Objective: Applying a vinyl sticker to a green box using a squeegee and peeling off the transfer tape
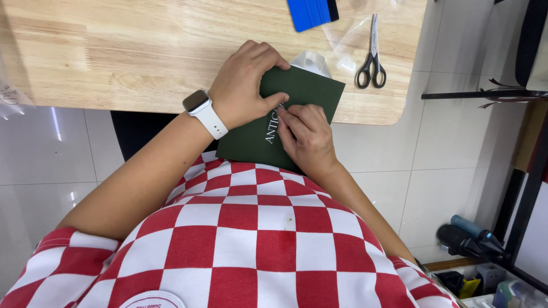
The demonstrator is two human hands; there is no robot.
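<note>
Scissors (371,63) lie on my wooden table (114,57), upper right; blue squeegee (311,12) at top edge; clear plastic bag (348,40) between them; heat gun (465,236) lower right.

Dark green book (297,97); red-and-white checked shirt (240,239); blue squeegee (311,12); white watch strap (211,121); black-handled scissors (371,68).

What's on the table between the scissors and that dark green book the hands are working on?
In the head view, crumpled clear plastic film lies between the scissors and the green book, on the wooden table.
</note>
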